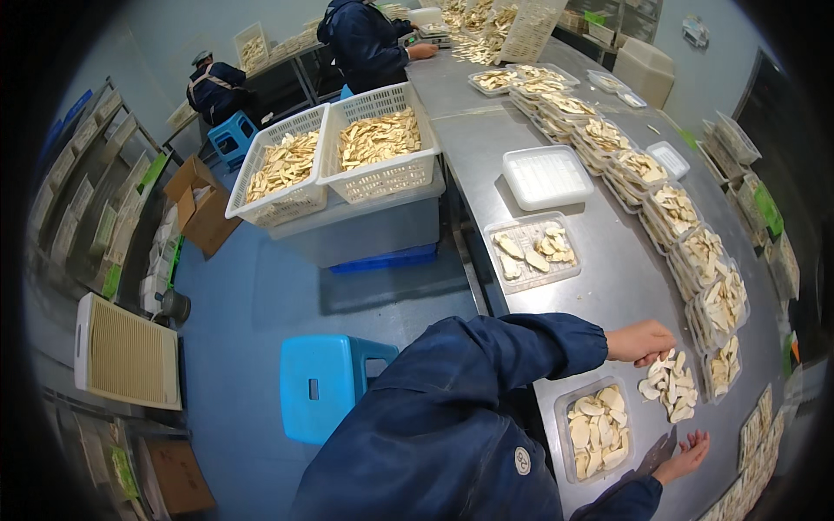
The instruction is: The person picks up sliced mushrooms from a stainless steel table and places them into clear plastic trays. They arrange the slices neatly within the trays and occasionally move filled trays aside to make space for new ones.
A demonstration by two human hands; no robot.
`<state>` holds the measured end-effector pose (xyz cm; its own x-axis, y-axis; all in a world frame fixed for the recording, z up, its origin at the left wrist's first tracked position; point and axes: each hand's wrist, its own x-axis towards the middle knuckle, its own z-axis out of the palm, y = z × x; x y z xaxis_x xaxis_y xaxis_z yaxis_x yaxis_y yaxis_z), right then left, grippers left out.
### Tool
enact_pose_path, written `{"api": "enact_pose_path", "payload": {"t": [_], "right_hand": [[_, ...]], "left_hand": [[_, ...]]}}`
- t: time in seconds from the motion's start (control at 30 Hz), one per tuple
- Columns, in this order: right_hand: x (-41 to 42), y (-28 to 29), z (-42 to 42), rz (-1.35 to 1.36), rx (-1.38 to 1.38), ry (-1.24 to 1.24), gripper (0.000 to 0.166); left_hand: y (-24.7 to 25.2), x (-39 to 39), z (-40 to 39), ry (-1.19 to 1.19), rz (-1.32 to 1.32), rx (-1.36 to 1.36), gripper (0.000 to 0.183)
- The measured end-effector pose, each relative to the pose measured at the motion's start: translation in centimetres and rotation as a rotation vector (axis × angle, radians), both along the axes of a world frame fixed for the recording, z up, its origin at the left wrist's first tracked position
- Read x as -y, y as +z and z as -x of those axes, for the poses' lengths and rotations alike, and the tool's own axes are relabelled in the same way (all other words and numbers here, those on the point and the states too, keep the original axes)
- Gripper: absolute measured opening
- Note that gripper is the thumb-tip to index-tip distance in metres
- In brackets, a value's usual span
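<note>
My left hand (642, 342) is over the upper edge of a loose heap of pale mushroom slices (671, 389) on the steel table (612, 286). Its fingers are curled down, and whether they pinch a slice is hidden. Below the heap my right hand (685, 458) is held palm up, fingers apart, with nothing in it. Closer to my body lies a clear plastic tray (561, 449) filled with larger slices. Beyond the heap, filled clear trays (720, 309) form a long curved row of stacks.
Another tray (498, 277) with a few slices lies near a stack of empty trays (547, 176). Two white perforated crates (391, 179) hold slices. A blue stool (316, 391) stands behind me. One person (365, 45) works at the table's far end; another (218, 84) sits farther back.
</note>
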<state>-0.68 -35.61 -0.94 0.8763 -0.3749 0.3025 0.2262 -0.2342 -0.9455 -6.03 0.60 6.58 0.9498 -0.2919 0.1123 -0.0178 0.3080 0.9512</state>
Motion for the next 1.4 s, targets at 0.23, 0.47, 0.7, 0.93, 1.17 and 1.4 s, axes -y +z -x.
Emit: {"api": "enact_pose_path", "payload": {"t": [0.23,0.47,0.7,0.93,1.17,1.4], "right_hand": [[-6.2,8.7,1.1,0.302,0.327,0.245,0.038],[-18.4,14.6,4.8,1.053,1.083,0.732,0.041],[-1.8,8.1,-4.2,0.845,0.385,0.044,0.027],[5.0,8.1,1.9,0.588,0.029,-0.066,0.019],[2.4,2.9,3.6,0.689,-0.146,0.09,0.021],[-6.6,4.2,1.1,0.892,-0.111,0.093,0.046]], "left_hand": [[0.9,2.6,-1.9,0.039,0.696,-0.424,0.021],[2.3,8.6,-0.1,-0.101,0.566,-0.478,0.017],[3.6,4.2,0.1,-0.431,0.704,-0.09,0.041],[-3.4,2.7,-7.4,-0.496,1.227,-0.333,0.047],[-7.6,2.4,-8.9,-0.37,1.059,-0.347,0.049],[-8.2,1.9,-8.8,-0.278,1.009,-0.372,0.049]]}}
